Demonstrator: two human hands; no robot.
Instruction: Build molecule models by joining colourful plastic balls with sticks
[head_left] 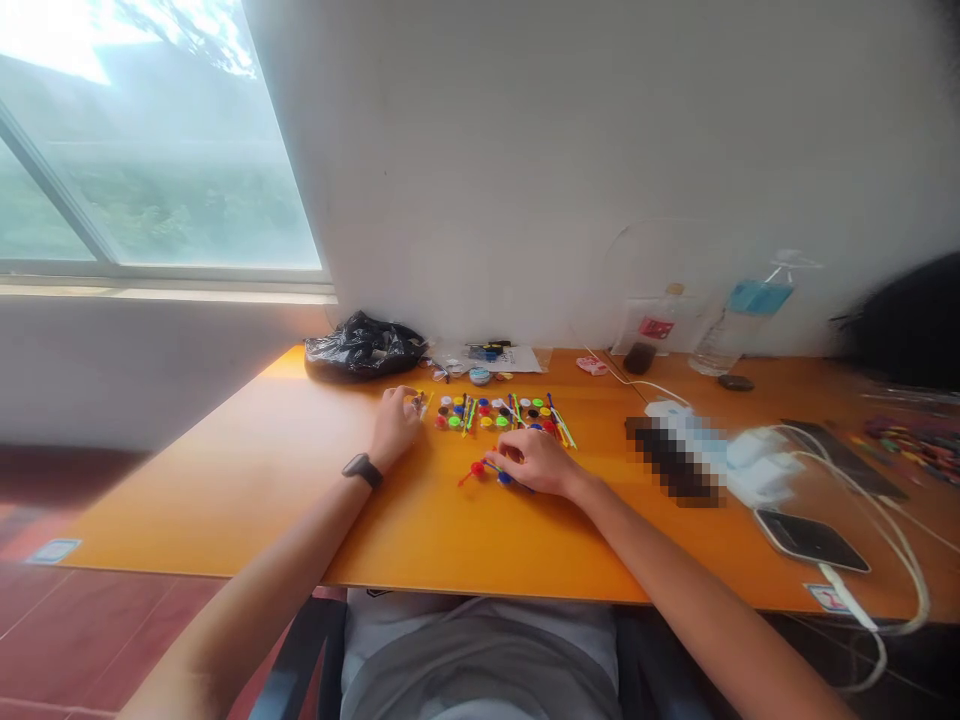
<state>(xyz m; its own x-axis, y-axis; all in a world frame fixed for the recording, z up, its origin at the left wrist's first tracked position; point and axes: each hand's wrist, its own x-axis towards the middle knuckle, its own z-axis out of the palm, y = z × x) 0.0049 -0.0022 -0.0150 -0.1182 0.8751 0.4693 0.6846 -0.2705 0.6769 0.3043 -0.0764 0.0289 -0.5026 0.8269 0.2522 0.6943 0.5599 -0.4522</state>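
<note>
My left hand (396, 425), with a dark watch (363, 469) on the wrist, rests at the left end of a row of small plastic pieces. Its fingers are closed around or against small parts there, too small to make out. My right hand (541, 461) is in front of the row, thumb and fingers curled together; what they grip is hidden. Just beside its fingertips lie a red round piece (478, 468) with a red stick and a blue round piece (504, 478) with a blue stick. Groups of coloured round pieces (493, 412) and thin coloured sticks (469, 415) make up the row.
A black plastic bag (365, 347) and a clear packet (517, 359) sit along the wall. To the right are bottles (742, 325), white cables, a phone (812, 540) and a pile of coloured pieces (915, 445). The table's front edge is close to my lap.
</note>
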